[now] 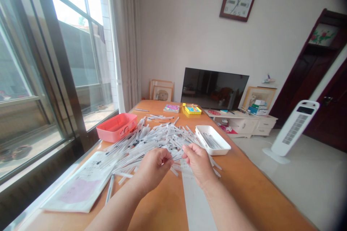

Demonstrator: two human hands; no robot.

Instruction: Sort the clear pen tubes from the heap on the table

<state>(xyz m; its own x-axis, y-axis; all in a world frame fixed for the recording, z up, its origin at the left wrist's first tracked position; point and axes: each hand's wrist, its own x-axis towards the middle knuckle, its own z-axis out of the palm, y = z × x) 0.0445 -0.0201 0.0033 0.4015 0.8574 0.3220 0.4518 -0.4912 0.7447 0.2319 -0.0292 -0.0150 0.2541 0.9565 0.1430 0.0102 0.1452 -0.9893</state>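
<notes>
A big heap of thin clear pens (151, 139) lies spread over the middle of the wooden table (244, 187). My left hand (153, 168) and my right hand (199, 162) hover side by side at the near edge of the heap, fingers curled. Between them they pinch one clear pen (176, 157), each hand at one end. A white tray (213, 140) with a few pens in it stands just right of the heap. A pink tray (117, 127) stands to the left, near the window.
A printed paper sheet (81, 186) lies at the table's left near edge. A small book (171, 108) and a yellow box (191, 109) sit at the far end. Beyond are a television (214, 88), a low white cabinet (244, 122) and a white fan heater (294, 128).
</notes>
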